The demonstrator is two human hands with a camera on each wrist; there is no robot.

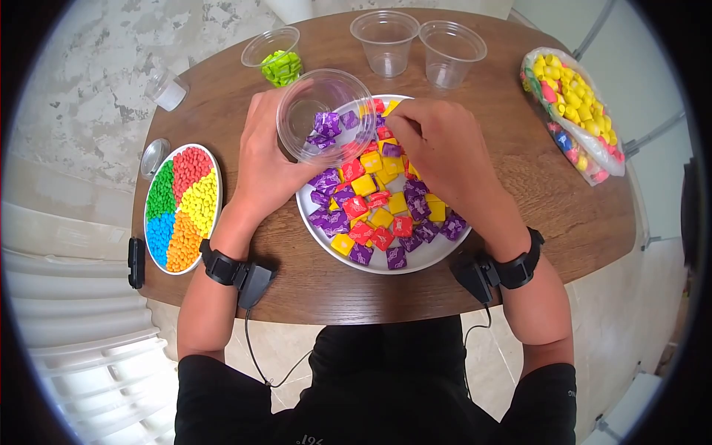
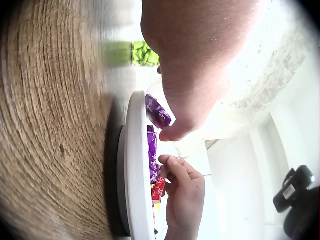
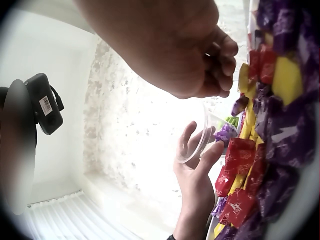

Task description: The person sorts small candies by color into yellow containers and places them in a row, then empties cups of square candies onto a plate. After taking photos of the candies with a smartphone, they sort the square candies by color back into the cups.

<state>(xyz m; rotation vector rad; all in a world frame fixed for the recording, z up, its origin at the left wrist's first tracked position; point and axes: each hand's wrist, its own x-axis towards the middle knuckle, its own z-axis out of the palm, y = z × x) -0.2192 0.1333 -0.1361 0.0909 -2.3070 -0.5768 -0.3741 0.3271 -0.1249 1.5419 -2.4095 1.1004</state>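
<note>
My left hand [image 1: 271,152] grips a clear plastic cup [image 1: 368,146], tilted over the white plate [image 1: 315,236]. Inside the cup lie several purple wrapped candies [image 1: 326,123]. Red, yellow and purple wrapped candies [image 1: 363,185] cover much of the plate. Over its far right part, my right hand [image 1: 445,141] reaches down with bent fingers, close beside the cup's rim. In the right wrist view, a small purple candy [image 3: 240,105] lies just by the right fingertips [image 3: 225,92]. I cannot tell whether those fingers pinch a candy.
A cup of green candies [image 1: 282,67] and two clear cups [image 1: 386,55] stand at the back. At left sits an oval dish [image 1: 220,215] of colour-sorted small candies, near a small jar [image 1: 154,157]. A bag of mostly yellow pieces [image 1: 575,104] lies at right.
</note>
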